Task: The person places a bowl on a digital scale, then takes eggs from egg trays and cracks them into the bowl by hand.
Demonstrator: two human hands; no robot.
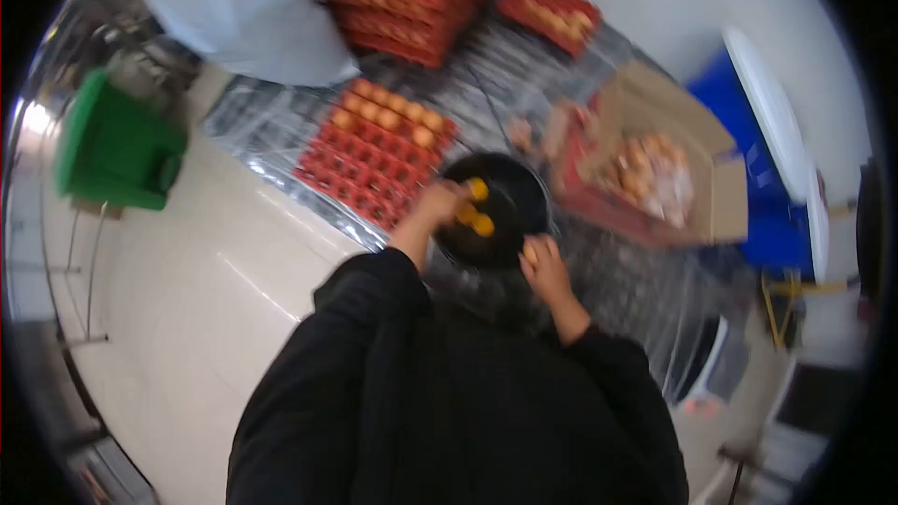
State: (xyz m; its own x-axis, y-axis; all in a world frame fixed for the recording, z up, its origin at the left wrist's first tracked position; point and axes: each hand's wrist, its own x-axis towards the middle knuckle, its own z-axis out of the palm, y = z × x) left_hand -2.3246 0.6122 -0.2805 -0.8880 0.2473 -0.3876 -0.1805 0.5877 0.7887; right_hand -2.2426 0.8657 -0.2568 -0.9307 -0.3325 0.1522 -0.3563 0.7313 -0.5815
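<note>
A black bowl (510, 210) on the covered table holds several yellow egg yolks (483, 224). At the bowl's left rim is my left hand (440, 206), blurred, its fingertips over the inside; what it holds, if anything, cannot be made out. My right hand (549, 273) is closed on an egg (530, 253) at the bowl's lower right edge. Up and to the left of the bowl lies a red egg tray (360, 168), with brown eggs (388, 119) in its far rows and bare hollows nearer me.
A cardboard box (655, 103) of eggshells stands right of the bowl. Stacked egg trays (402, 19), a smaller tray (552, 14) and a white bag (243, 14) are at the back. A green bin (117, 145) is left; blue containers (758, 168) are right.
</note>
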